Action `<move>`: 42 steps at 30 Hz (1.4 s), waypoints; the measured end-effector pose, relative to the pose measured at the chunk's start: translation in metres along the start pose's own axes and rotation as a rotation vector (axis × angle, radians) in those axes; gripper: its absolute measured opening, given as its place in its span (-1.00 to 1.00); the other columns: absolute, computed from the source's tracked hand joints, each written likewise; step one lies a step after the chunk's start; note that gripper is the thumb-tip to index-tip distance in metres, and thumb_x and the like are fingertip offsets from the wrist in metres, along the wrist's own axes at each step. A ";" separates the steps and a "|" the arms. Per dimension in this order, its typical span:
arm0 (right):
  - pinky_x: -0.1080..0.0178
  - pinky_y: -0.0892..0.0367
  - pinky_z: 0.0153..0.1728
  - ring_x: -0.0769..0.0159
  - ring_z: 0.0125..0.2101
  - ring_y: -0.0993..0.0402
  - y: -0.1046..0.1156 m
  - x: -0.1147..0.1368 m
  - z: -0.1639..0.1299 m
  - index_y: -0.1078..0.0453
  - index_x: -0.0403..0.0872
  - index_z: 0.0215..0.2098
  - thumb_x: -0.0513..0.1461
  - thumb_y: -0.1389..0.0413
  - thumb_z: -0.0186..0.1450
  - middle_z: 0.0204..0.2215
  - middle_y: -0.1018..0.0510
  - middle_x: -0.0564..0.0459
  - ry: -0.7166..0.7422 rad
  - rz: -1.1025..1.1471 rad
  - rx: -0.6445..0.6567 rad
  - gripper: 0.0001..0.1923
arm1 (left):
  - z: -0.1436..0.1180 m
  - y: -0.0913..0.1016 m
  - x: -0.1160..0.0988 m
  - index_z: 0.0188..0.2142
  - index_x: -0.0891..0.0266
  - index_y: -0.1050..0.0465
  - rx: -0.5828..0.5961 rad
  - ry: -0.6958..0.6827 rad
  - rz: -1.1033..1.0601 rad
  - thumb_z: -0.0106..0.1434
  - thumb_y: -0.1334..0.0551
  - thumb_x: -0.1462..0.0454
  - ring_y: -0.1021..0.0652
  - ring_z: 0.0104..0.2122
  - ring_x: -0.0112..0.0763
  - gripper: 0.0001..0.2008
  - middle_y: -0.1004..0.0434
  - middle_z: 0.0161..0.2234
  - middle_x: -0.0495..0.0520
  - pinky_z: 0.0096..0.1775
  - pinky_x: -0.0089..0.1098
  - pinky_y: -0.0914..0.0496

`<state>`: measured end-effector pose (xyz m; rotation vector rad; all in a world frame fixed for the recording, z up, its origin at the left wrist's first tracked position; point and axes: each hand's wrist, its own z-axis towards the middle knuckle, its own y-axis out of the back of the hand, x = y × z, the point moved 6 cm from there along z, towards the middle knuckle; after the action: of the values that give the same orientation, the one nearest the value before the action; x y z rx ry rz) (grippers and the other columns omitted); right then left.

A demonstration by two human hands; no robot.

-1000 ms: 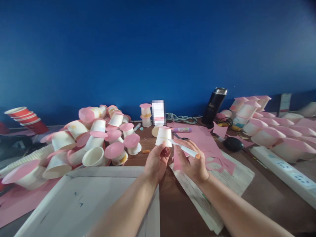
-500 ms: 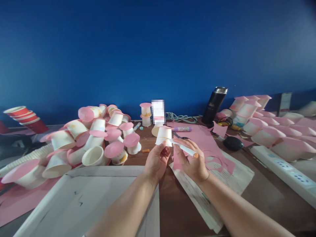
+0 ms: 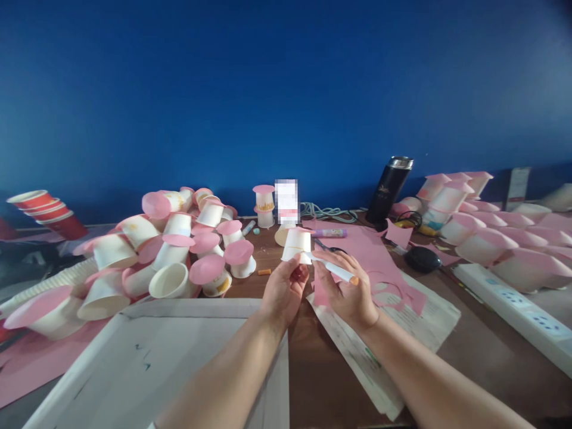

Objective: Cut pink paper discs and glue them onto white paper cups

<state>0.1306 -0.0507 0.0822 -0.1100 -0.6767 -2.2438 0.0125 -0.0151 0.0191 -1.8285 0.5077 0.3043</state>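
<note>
My left hand (image 3: 286, 289) pinches a white paper cup (image 3: 297, 243) near its lower rim, with the cup's narrow end up. Between the fingers of my right hand (image 3: 344, 289) is a white marker (image 3: 334, 269) with an orange back end, its front end at the cup's lower right side. Whether the tip touches the cup I cannot make out. An orange cap (image 3: 264, 272) lies on the table to the left. Dark-handled scissors (image 3: 333, 247) lie partly hidden behind my right hand. Another pale cup (image 3: 281, 236) rests on its side behind the held one.
Several paper cups with pink discs (image 3: 208, 269) are heaped on the left, beside a white box lid (image 3: 179, 357). Pink paper (image 3: 366, 244) and a printed sheet (image 3: 429, 316) lie to the right. Beyond them are a black flask (image 3: 388, 190), a power strip (image 3: 513, 310) and more pink-topped cups (image 3: 487, 244).
</note>
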 end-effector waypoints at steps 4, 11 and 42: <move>0.13 -0.40 -0.17 0.20 -0.20 -0.54 0.000 0.000 -0.001 -0.42 -0.04 -0.07 -0.29 -0.12 0.33 -0.22 -0.63 -0.02 0.006 -0.006 0.003 -0.80 | 0.000 0.000 0.000 -0.49 0.42 -0.45 -0.002 0.003 -0.004 0.19 -0.24 0.50 -0.47 -0.52 -0.61 -0.87 -0.44 -0.49 0.04 -0.40 -0.59 -0.44; 0.14 -0.39 -0.15 0.20 -0.20 -0.54 -0.001 0.000 -0.001 -0.43 -0.06 -0.08 -0.29 -0.12 0.33 -0.22 -0.64 -0.02 0.004 0.001 0.011 -0.81 | 0.001 0.000 0.000 -0.48 0.40 -0.44 -0.011 0.005 -0.005 0.19 -0.24 0.50 -0.48 -0.52 -0.61 -0.87 -0.44 -0.51 0.03 -0.41 -0.60 -0.44; 0.07 -0.39 -0.11 0.20 -0.23 -0.58 -0.003 0.000 -0.003 -0.41 -0.02 -0.09 -0.29 -0.13 0.32 -0.23 -0.65 0.00 0.009 0.029 0.033 -0.81 | 0.000 0.000 -0.002 -0.50 0.41 -0.44 -0.020 -0.001 -0.001 0.20 -0.22 0.51 -0.47 -0.54 -0.64 -0.85 -0.45 -0.50 0.02 -0.41 -0.63 -0.44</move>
<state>0.1288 -0.0507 0.0782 -0.0930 -0.7027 -2.2031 0.0104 -0.0147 0.0196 -1.8480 0.5040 0.3108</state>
